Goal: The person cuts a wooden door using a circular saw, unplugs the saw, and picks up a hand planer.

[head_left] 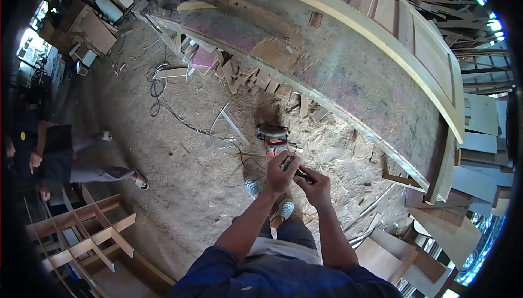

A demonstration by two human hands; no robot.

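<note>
My left hand (pixel 282 172) is closed around one part of a small dark object (pixel 303 176), held in front of my body above my feet. My right hand (pixel 316 190) grips the same object from the other side, close to the left. Its exact kind is too small to make out. Just beyond my hands, a red and black power tool (pixel 274 139) rests on the dusty floor, partly hidden by my left hand. A dark cable (pixel 185 122) winds over the floor near it.
A long worn workbench (pixel 348 74) crosses ahead, bearing a curved wooden frame (pixel 381 31). Wood offcuts (pixel 256 77) lie below its edge. At the left stands another person (pixel 52 148), beside a wooden lattice (pixel 81 232). Boards (pixel 392 254) lean at the lower right.
</note>
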